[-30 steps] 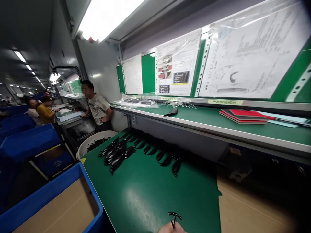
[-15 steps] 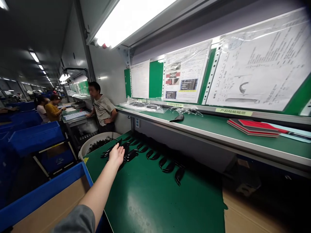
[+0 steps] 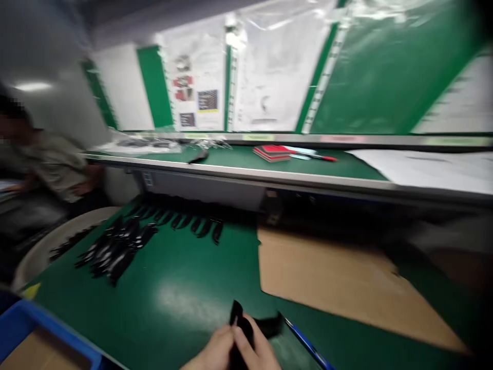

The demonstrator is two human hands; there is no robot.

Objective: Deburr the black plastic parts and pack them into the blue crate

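Both hands are close together at the bottom middle, over the green tabletop. My right hand is closed around a black curved plastic part, whose tip sticks up above the fingers. My left hand pinches the same part from the other side; its fingertips meet those of the right. Another black curved piece shows just right of my right hand, and I cannot tell if it is joined to the held one. A blue pen lies beside it. Motion blurs the details.
A pile of black curved parts lies at left, with a row of similar parts behind. Cardboard covers the right side. A shelf overhangs the back. A blue bin, a round tub and a person are at left.
My view has swung right and down. The hand that reached into the pile is no longer there; both hands now meet at the bottom middle around a black part.
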